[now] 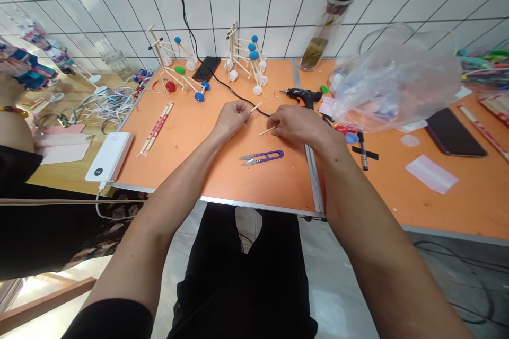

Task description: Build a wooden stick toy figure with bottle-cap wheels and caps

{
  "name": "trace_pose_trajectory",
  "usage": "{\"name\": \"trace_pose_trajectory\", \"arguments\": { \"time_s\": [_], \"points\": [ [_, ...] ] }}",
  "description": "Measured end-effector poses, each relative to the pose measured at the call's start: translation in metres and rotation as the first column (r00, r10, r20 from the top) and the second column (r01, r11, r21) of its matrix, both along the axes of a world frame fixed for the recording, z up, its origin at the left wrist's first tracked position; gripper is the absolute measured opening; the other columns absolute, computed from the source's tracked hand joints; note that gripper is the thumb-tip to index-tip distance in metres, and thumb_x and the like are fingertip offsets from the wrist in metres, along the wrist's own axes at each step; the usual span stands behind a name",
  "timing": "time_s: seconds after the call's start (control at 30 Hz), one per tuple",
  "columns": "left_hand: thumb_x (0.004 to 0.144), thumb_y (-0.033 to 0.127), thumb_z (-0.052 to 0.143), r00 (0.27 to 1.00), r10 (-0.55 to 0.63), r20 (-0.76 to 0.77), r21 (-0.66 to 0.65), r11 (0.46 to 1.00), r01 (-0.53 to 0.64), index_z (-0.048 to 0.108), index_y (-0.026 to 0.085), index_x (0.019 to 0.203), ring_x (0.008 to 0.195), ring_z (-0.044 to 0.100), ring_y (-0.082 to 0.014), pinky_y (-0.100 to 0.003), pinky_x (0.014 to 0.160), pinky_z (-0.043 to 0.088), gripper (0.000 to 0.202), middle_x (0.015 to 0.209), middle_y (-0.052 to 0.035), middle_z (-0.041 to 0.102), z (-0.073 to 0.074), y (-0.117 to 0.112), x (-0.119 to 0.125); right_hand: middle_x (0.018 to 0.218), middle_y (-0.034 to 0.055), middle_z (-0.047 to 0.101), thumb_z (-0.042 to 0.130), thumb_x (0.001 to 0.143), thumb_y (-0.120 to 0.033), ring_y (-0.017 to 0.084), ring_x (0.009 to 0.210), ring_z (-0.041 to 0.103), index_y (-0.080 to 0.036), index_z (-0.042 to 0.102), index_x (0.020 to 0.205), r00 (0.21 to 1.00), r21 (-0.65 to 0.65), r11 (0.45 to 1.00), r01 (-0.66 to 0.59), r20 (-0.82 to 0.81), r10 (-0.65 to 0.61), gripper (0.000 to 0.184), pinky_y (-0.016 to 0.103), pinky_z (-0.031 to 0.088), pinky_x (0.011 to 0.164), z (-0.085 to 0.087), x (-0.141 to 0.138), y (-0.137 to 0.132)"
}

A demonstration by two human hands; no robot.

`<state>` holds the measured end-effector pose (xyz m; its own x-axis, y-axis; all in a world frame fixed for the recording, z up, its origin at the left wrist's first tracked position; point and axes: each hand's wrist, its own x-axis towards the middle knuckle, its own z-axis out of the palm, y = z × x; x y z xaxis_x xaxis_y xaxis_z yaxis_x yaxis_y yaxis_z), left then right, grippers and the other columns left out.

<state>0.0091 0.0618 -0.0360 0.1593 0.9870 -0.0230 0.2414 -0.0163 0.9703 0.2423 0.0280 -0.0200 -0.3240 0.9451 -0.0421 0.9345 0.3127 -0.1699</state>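
Note:
My left hand [231, 118] is closed, pinching a short wooden stick [256, 107] that points up to the right. Across from it my right hand [293, 122] curls over a second short stick [266, 131], its fingers closed around one end. Just below both hands lie purple thread snips [274, 157] with their blades pointing left. A black glue gun [304, 95] rests behind my right hand. Further back stand two stick frames with coloured bottle caps: one frame [242, 50] near the wall and another frame [181, 77] to its left.
Wrapped chopsticks [157, 128] and a white power bank [109, 158] lie on the left. A phone [207, 69] and a tall tea bottle [330, 24] are by the tiled wall. On the right are a plastic bag [393, 82], a marker [362, 151] and another phone [455, 132]. Another person's arm [16, 116] is at far left.

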Motion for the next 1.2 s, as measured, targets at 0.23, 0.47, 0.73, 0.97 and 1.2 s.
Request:
{"name": "trace_pose_trajectory", "arguments": {
  "time_s": [0.23,0.47,0.73,0.97,1.2],
  "points": [
    [0.105,0.0,0.069,1.0,-0.005,-0.004,-0.006,1.0,0.005,0.064,0.022,0.07,0.054,0.042,-0.0097,-0.026,0.054,0.028,0.042,0.062,0.0032,0.064,0.0,-0.003,0.0,0.139,0.0159,0.089,0.067,0.117,-0.014,0.033,0.115,0.081,-0.02,0.093,0.119,0.994,0.025,0.999,-0.028,0.105,0.025,0.027,0.043,0.037,0.077,0.004,-0.016,-0.011],
    [0.111,0.006,0.072,0.999,0.03,0.021,-0.04,0.999,-0.029,0.064,0.023,0.072,0.055,0.049,-0.0096,-0.025,0.055,0.034,0.043,0.067,0.0017,0.068,0.002,-0.003,-0.002,0.138,0.0171,0.089,0.06,0.12,-0.015,0.035,0.12,0.083,-0.019,0.089,0.12,0.994,0.073,0.997,-0.04,0.1,0.033,0.029,0.044,0.034,0.076,0.004,-0.018,-0.012],
    [0.109,0.005,0.071,1.0,0.011,0.022,-0.024,1.0,-0.01,0.064,0.022,0.07,0.054,0.047,-0.0097,-0.025,0.055,0.032,0.043,0.064,0.002,0.066,0.001,-0.003,-0.002,0.144,0.018,0.089,0.061,0.121,-0.015,0.036,0.124,0.083,-0.02,0.091,0.125,0.99,0.04,0.997,-0.059,0.129,0.053,0.03,0.045,0.037,0.079,0.007,-0.025,-0.017],
    [0.108,0.01,0.073,1.0,0.005,0.026,-0.005,1.0,-0.005,0.066,0.023,0.07,0.053,0.047,-0.0105,-0.026,0.054,0.03,0.041,0.063,0.0002,0.066,-0.006,0.003,-0.007,0.151,0.0248,0.087,0.055,0.121,-0.01,0.042,0.128,0.085,-0.013,0.086,0.138,0.986,0.009,0.999,-0.045,0.162,0.043,0.036,0.047,0.035,0.078,0.012,-0.036,-0.021],
    [0.1,0.006,0.072,1.0,-0.03,-0.001,-0.045,0.999,0.03,0.068,0.024,0.069,0.049,0.044,-0.0112,-0.028,0.051,0.027,0.036,0.06,0.0009,0.064,-0.003,0.002,-0.009,0.12,0.0107,0.092,0.067,0.111,-0.012,0.03,0.109,0.078,-0.023,0.083,0.117,0.901,0.058,0.995,0.082,-0.431,-0.049,0.02,0.04,0.049,0.087,-0.001,-0.017,-0.002]
  ]
}}
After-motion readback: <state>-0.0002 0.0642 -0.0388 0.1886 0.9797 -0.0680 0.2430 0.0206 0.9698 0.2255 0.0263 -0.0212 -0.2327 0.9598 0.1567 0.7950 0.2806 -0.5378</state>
